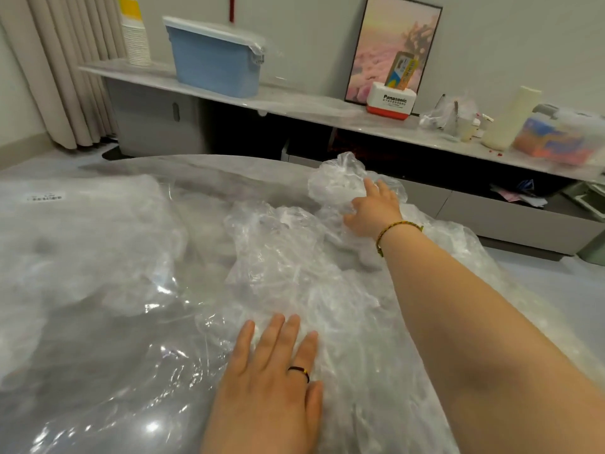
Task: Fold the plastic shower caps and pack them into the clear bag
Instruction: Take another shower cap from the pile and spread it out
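Fetching step: right hand, upper centre, grips a crumpled shower cap. Left hand open, flat on the heap. Next: folding on the tabletop.

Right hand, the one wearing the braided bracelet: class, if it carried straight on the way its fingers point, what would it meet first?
The right hand already touches the crumpled clear plastic shower cap at the table's far edge, so it meets that first. Beyond lies a dark gap under the long grey sideboard; depth there is unclear.

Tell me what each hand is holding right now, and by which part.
The right hand grips a crumpled shower cap at its near lower edge. The left hand holds nothing; it presses flat on the plastic pile.
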Demonstrator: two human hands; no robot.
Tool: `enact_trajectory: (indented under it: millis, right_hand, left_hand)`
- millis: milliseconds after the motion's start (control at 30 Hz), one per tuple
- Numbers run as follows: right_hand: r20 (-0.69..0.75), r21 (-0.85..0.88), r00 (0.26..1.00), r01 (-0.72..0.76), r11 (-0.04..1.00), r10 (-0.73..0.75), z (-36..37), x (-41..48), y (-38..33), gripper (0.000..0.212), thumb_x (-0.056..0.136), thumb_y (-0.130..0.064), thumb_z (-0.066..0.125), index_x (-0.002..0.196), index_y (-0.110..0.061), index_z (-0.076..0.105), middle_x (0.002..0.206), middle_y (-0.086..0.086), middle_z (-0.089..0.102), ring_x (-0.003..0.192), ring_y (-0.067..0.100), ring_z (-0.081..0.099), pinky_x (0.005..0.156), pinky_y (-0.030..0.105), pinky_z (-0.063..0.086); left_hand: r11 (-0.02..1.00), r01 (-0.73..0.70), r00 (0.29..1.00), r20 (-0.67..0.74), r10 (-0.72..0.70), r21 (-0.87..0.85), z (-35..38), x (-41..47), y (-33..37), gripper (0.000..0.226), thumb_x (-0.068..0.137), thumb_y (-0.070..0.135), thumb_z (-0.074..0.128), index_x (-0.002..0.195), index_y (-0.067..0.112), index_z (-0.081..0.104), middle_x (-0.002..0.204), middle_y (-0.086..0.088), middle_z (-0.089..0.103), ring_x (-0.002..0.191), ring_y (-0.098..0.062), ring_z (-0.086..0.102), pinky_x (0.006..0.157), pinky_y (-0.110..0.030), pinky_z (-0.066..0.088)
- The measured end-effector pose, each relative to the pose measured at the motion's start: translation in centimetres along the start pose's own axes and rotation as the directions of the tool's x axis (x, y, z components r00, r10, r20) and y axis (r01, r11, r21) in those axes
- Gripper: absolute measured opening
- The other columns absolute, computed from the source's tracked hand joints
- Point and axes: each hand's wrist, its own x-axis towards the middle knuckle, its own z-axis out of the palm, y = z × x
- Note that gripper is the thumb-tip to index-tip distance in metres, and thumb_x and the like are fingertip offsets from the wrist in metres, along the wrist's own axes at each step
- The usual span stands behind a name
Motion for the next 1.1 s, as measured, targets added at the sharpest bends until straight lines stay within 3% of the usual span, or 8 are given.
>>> enact_trajectory:
  millis: [100,200,500,633,733,867,1000,1100]
  right_hand:
    - [0.146,0.014,0.984,-0.102,0.995,0.099,1.0,1.8,0.0,0.048,0.097,-0.03,0.037,0.143,-0.015,0.031,0.156,0.007,-0.001,0.143,0.027,-0.008,0.115,0.044,-0.004]
    - [0.182,0.071,0.971,-0.172,0.983,0.157,1.7,1.7,-0.6,0.046,0.097,-0.024,0.035,0.141,-0.013,0.031,0.15,0.013,0.021,0.142,0.028,0.009,0.115,0.045,-0.002]
    - [0.104,-0.159,0.982,0.171,0.972,-0.155,1.3,-5.7,-2.7,0.043,0.094,-0.012,0.04,0.137,-0.012,0.037,0.139,0.005,0.038,0.135,0.027,0.022,0.114,0.045,-0.005]
    - [0.188,-0.197,0.962,0.235,0.952,-0.199,0.0,-11.2,-2.8,0.039,0.098,-0.023,0.033,0.136,-0.014,0.039,0.143,0.005,0.037,0.139,0.026,0.014,0.113,0.048,-0.009]
    - [0.17,-0.075,0.962,0.23,0.97,-0.215,-1.2,-14.7,-2.3,0.047,0.099,-0.026,0.031,0.145,-0.019,0.024,0.152,0.004,0.023,0.144,0.023,0.0,0.114,0.044,-0.011]
    - [-0.089,0.134,0.975,0.214,0.968,-0.203,-2.8,-20.3,-3.7,0.049,0.099,-0.03,0.036,0.145,-0.025,0.021,0.156,0.001,0.006,0.144,0.021,-0.004,0.115,0.038,-0.007]
    - [-0.067,0.217,0.923,0.385,0.897,-0.379,-1.8,-27.2,-7.5,0.054,0.095,-0.044,0.039,0.144,-0.03,0.022,0.156,-0.005,0.001,0.144,0.016,-0.006,0.114,0.039,-0.01]
    - [-0.053,0.16,0.917,0.398,0.903,-0.394,1.4,-30.6,-10.6,0.057,0.09,-0.046,0.039,0.141,-0.024,0.033,0.155,0.001,0.015,0.144,0.023,0.007,0.113,0.05,-0.003]
  left_hand:
    - [0.999,-0.049,0.998,-0.047,0.05,0.018,0.7,0.2,0.0,0.049,0.069,0.037,0.037,0.091,0.016,0.076,0.103,-0.008,0.071,0.107,-0.018,0.044,0.104,-0.036,0.013]
    - [0.998,-0.042,0.995,-0.092,0.046,0.046,0.8,0.4,0.0,0.048,0.079,0.037,0.035,0.091,0.016,0.076,0.103,-0.008,0.071,0.108,-0.018,0.044,0.104,-0.037,0.014]
    - [0.985,-0.035,0.977,-0.2,0.069,0.171,-0.8,-0.6,0.9,0.068,0.1,0.033,0.01,0.092,0.016,0.075,0.108,-0.007,0.069,0.112,-0.019,0.044,0.106,-0.039,0.015]
    - [0.984,-0.1,0.963,-0.233,0.132,0.146,-3.2,-3.1,1.3,0.043,0.099,0.033,0.02,0.11,0.021,0.06,0.115,-0.006,0.066,0.124,-0.02,0.039,0.108,-0.036,0.016]
    - [0.981,-0.159,0.958,-0.223,0.182,0.115,-4.9,-6.5,0.4,0.04,0.1,0.036,0.013,0.115,0.022,0.047,0.134,-0.001,0.05,0.141,-0.01,0.014,0.109,-0.033,0.015]
    - [0.982,-0.141,0.956,-0.242,0.168,0.122,-9.0,-10.5,-2.3,0.044,0.101,0.04,0.013,0.121,0.017,0.045,0.154,0.005,0.013,0.142,-0.003,0.003,0.113,-0.027,0.01]
    - [0.992,-0.006,0.996,-0.088,0.017,0.125,-12.9,-12.7,-4.4,0.051,0.1,0.04,0.006,0.116,0.012,0.045,0.128,-0.004,0.053,0.137,-0.004,0.021,0.115,-0.02,0.0]
    - [0.969,0.046,0.998,0.038,-0.057,0.245,-13.9,-14.6,-5.8,0.057,0.099,0.043,0.002,0.11,0.011,0.047,0.098,-0.009,0.071,0.104,-0.02,0.048,0.113,-0.021,-0.002]
